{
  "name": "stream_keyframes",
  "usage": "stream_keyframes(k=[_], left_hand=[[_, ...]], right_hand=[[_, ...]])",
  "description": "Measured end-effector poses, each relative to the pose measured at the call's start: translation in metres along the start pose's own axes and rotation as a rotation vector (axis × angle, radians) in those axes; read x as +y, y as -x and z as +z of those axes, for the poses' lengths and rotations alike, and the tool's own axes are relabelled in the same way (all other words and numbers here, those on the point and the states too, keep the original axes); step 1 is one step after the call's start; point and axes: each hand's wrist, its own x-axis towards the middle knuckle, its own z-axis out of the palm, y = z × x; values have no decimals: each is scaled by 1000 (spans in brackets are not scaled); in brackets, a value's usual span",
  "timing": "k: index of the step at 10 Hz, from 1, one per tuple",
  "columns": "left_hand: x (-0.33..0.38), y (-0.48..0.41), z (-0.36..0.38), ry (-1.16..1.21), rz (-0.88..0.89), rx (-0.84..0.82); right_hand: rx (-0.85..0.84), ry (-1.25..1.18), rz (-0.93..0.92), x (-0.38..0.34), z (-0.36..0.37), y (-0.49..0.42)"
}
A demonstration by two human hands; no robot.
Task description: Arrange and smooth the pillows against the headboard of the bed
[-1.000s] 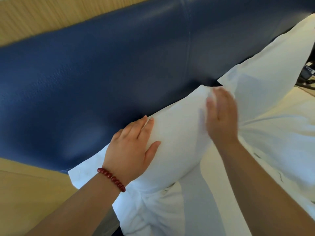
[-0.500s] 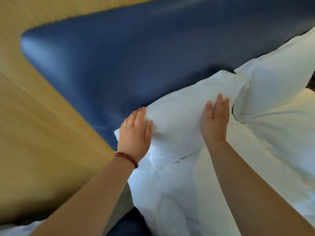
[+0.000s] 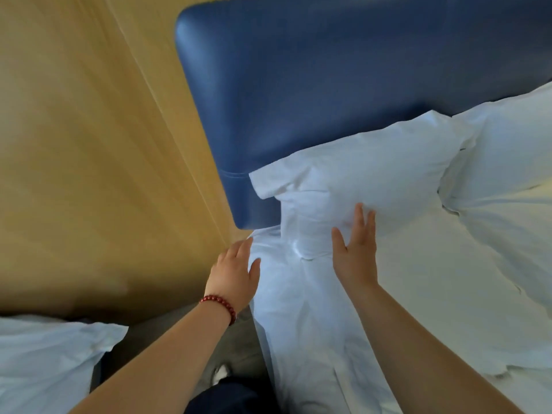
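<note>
Big picture first: the blue headboard (image 3: 328, 85) fills the top of your view, and the bed (image 3: 448, 294) runs out below it to your right. Two white pillows are up against that headboard. The near pillow (image 3: 373, 162) leans on its left end, and the far pillow (image 3: 507, 138) sits just beside it on the right, their ends touching. So the placing looks largely done, I'd say.

What's left is the smoothing. The near pillow's left corner is folded over and creased, and the sheet (image 3: 298, 324) below it bunches and hangs rumpled down the corner of the bed. There's more white bedding (image 3: 44, 360) off at lower left, apart from the bed. Whether it's a third pillow waiting its turn, you can't tell from here.

Now the hands. Your right hand (image 3: 357, 252) is flat and spread, fingers straight, with the fingertips on the lower edge of the near pillow and the palm over the creased sheet. It grips nothing. Your left hand (image 3: 236, 276), the one with the red bead bracelet (image 3: 219, 303), is spread too, fingers loosely straight. It rests against the sheet's edge at the bed's corner, nothing pinched.
</note>
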Motion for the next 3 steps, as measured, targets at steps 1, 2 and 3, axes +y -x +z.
stream_keyframes(k=[1, 2, 3], left_hand=[[-46, 26, 5, -1, -130, -108], [-93, 59, 3, 22, -238, -161], [-132, 81, -9, 70, -305, -120]], right_hand=[[-96, 19, 90, 1, 19, 23], [-171, 38, 148, -3, 43, 53], [-225, 72, 139, -26, 67, 76]])
